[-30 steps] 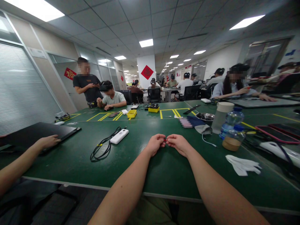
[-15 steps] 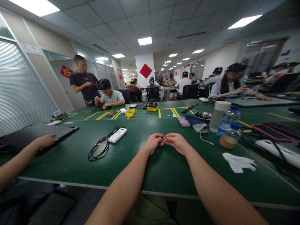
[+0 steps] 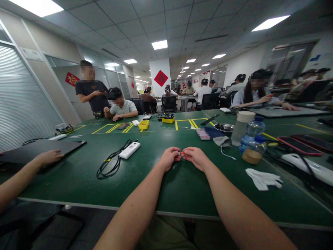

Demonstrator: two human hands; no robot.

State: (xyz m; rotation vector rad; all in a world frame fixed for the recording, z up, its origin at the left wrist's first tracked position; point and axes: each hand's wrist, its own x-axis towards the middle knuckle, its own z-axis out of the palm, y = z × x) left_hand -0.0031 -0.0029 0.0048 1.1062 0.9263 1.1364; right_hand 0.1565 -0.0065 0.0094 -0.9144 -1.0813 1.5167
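Note:
Both my hands rest on the green table (image 3: 182,187), fingertips meeting at its middle. My left hand (image 3: 169,158) is pinched closed, and my right hand (image 3: 195,158) is pinched closed against it. Between the fingertips shows a tiny red and orange object (image 3: 182,152), too small to name; both hands hold it. A white power bank (image 3: 129,150) with a coiled black cable (image 3: 110,165) lies to the left of my left hand.
A co-worker's hand (image 3: 48,157) lies on a black laptop (image 3: 39,148) at the left. To the right stand a white tumbler (image 3: 240,127), two water bottles (image 3: 253,139), a white cloth (image 3: 262,178) and phones (image 3: 299,146). Yellow trays (image 3: 144,125) sit farther back, where other people work.
My hands have stayed pinched together in the same spot; only the camera has shifted slightly. The co-worker's hand has barely moved.

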